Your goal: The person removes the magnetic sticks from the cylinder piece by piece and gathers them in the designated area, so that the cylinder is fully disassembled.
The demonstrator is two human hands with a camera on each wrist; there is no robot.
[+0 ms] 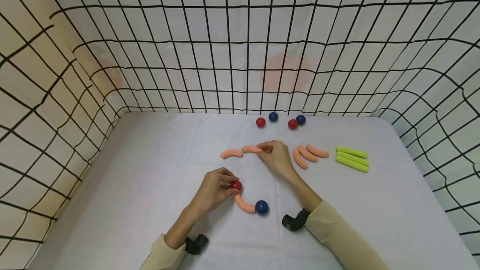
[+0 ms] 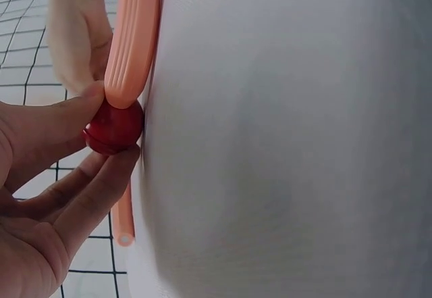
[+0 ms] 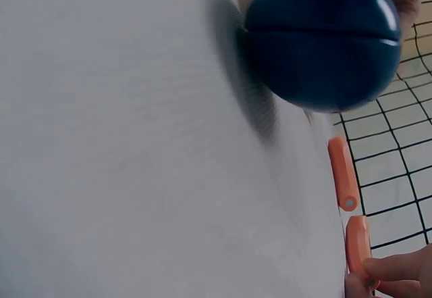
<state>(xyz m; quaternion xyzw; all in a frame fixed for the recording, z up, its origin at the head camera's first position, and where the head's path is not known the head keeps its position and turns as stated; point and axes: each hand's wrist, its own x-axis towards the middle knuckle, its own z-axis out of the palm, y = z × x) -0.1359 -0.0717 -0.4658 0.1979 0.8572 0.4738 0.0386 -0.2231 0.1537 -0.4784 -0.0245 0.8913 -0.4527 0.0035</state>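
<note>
My left hand [image 1: 211, 190] pinches a red ball [image 1: 236, 185] between thumb and fingers, low over the white cloth. Touching that ball is one end of a curved orange stick [image 1: 244, 204]; its other end meets a blue ball [image 1: 261, 207]. In the left wrist view the red ball [image 2: 115, 129] sits against the ribbed orange stick [image 2: 133, 41]. Farther back, my right hand [image 1: 278, 159] pinches the right end of another curved orange stick [image 1: 250, 149]. Just left of it lies a similar orange stick [image 1: 231, 153]. The blue ball [image 3: 324, 48] looms large in the right wrist view.
To the right lie several loose orange sticks [image 1: 301, 158] and a group of straight green sticks [image 1: 352, 159]. Red balls [image 1: 260, 122] and blue balls [image 1: 273, 116] rest near the back edge. Black wire mesh [image 1: 247, 43] walls in the back and sides of the table.
</note>
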